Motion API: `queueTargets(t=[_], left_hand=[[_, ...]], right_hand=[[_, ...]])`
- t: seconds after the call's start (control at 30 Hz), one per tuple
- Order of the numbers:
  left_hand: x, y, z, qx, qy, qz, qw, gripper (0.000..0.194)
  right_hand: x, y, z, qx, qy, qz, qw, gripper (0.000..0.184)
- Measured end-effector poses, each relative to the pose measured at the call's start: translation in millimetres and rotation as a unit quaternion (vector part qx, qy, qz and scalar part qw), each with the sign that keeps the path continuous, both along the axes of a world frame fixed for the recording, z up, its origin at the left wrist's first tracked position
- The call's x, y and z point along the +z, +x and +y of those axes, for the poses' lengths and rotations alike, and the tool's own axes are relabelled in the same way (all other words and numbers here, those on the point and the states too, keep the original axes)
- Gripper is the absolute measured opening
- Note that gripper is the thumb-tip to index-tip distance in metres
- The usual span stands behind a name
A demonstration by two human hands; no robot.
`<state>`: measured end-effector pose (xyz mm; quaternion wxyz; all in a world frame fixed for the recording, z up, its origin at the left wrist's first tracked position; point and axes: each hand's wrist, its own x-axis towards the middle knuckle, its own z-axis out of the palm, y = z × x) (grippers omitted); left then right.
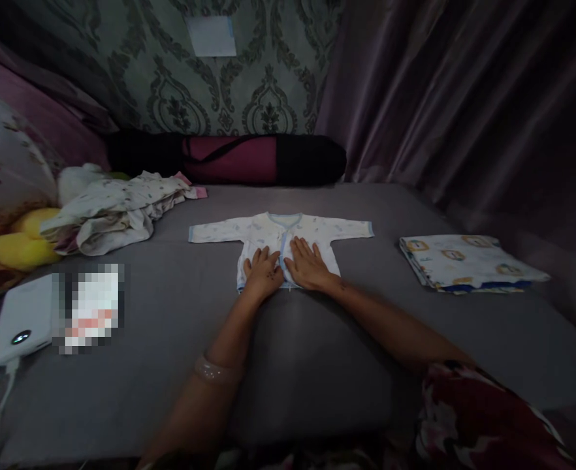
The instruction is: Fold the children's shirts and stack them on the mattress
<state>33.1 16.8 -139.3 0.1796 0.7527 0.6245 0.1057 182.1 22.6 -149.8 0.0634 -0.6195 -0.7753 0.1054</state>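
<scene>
A small white baby shirt [263,230] with light blue trim lies flat on the grey bed sheet [185,365], its sleeves stretched out to both sides. On the lower left part of its front rests my left hand [262,274], fingers spread. My right hand [307,264] lies flat on the right half, beside the blue-edged front opening, with its fingers stretched towards the collar. Neither hand grips the cloth. Parts of the shirt's lower front are hidden under the palms.
Folded printed cloth [469,261] lies at the right. To the left are crumpled clothes [116,212], a yellow plush thing [18,245], a white power bank [26,320] with cables and a blurred-out item [95,307]. A black and maroon roll [234,158] lines the wall.
</scene>
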Motion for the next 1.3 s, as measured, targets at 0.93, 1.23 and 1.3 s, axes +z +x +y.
queueTargets(t=[0.93,1.23,1.3], left_hand=[[-14.4,14,-12,-0.101,0.090,0.118,0.984,0.061],[3.9,2,-5,-0.132,0.002,0.105,0.986,0.063],[6.5,-12,-5,-0.109,0.035,0.118,0.986,0.059]], right_hand=[[-1.3,43,-12,-0.065,0.037,-0.039,0.996,0.061],[10.0,40,-10,-0.059,0.005,-0.066,0.996,0.061],[11.8,35,-14,-0.033,0.029,-0.059,0.997,0.059]])
